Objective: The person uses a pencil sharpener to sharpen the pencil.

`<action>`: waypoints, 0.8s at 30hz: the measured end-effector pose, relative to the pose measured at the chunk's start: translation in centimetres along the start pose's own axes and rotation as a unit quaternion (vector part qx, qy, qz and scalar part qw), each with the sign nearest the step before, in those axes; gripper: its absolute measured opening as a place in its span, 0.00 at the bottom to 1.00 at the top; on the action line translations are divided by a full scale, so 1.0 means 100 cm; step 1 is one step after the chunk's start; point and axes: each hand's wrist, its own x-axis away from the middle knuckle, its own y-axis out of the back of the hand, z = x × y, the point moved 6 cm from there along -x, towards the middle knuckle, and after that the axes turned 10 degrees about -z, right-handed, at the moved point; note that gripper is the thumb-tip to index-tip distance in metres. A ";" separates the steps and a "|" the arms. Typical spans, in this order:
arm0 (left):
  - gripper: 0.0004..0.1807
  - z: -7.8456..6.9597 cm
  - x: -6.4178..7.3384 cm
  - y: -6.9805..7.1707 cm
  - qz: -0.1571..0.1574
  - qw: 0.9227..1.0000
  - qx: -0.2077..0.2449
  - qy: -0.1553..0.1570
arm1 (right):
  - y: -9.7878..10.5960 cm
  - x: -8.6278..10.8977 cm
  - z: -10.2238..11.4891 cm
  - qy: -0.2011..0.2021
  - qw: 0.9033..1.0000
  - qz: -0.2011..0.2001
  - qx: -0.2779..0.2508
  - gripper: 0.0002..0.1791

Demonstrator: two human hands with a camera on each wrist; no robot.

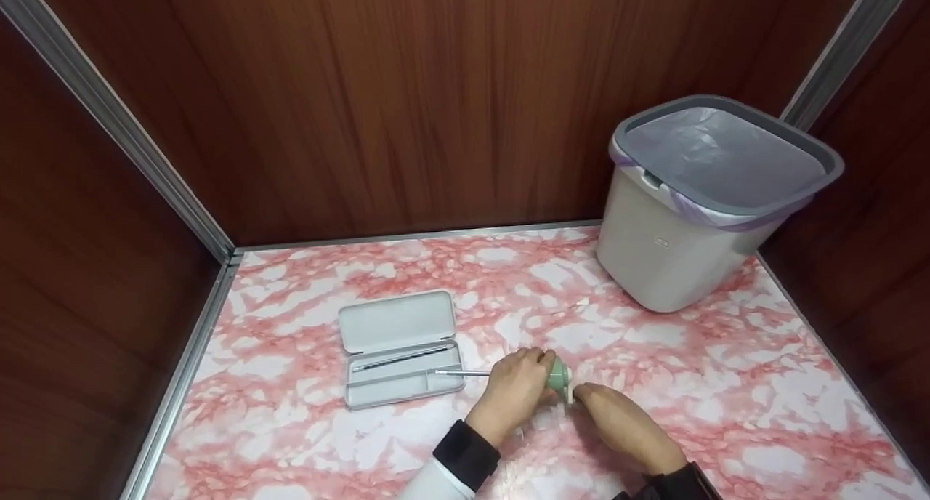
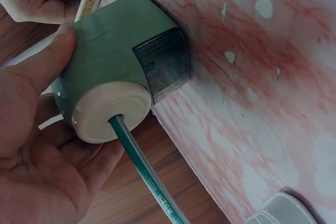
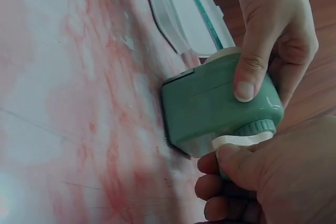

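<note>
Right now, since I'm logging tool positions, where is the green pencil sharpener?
In the head view, the green pencil sharpener is right of the open case, gripped by the left hand, with the right hand at its crank.

Red-and-white marbled tabletop [image 1: 290, 449] there, pale waste bin [image 1: 654, 246] standing in the back right corner, grey pencil case [image 1: 396, 320] lying open, lid back, green sharpener [image 3: 210, 100] down at the surface, whether touching I can't tell.
</note>
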 end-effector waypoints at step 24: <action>0.30 0.000 -0.004 -0.003 0.016 1.000 0.005 0.000 | 0.035 -0.025 -0.009 -0.007 0.994 -0.089 -0.056 0.06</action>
